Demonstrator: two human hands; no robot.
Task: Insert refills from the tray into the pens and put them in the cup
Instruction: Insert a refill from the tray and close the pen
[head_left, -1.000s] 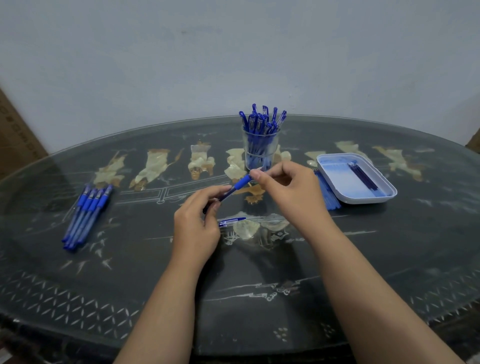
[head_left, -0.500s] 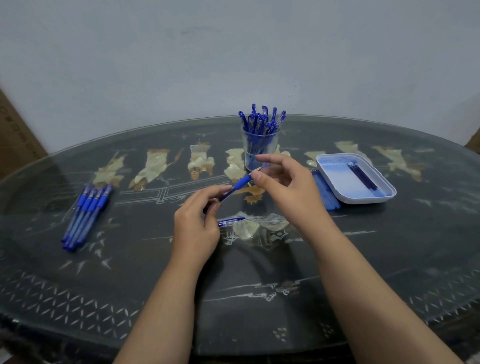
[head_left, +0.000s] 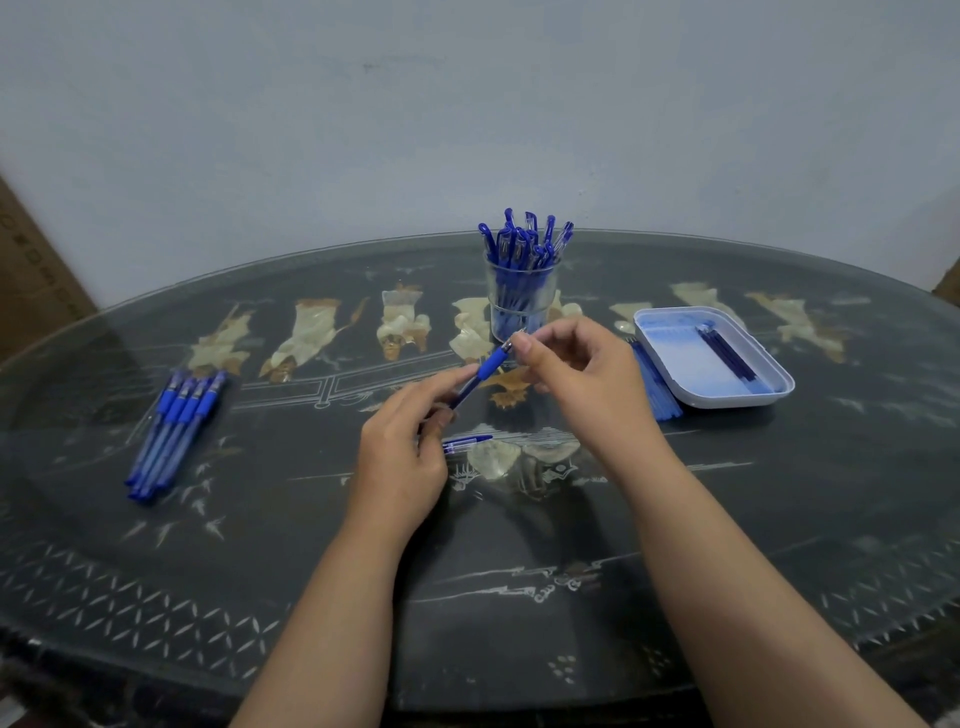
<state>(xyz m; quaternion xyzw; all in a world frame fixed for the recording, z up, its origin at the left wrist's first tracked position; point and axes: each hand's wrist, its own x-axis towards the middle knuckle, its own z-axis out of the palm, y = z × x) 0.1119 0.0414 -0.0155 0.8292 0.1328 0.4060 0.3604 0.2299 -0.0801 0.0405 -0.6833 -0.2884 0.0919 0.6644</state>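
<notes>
Refills (head_left: 727, 354), a few dark blue ones, lie in the white tray (head_left: 680, 364) at the right of the table (head_left: 260, 545). The glass cup (head_left: 522, 312) behind the hands stands packed with capped pens (head_left: 524, 241). The left hand (head_left: 402, 457) grips a blue-gripped pen (head_left: 485, 371) by its barrel above the table, and the right hand (head_left: 582, 374) pinches its tip end.

A home room, by its furnishing.
An ornate lacquered surface (head_left: 260, 545) with inlaid figures stands against a plain wall (head_left: 363, 130).
</notes>
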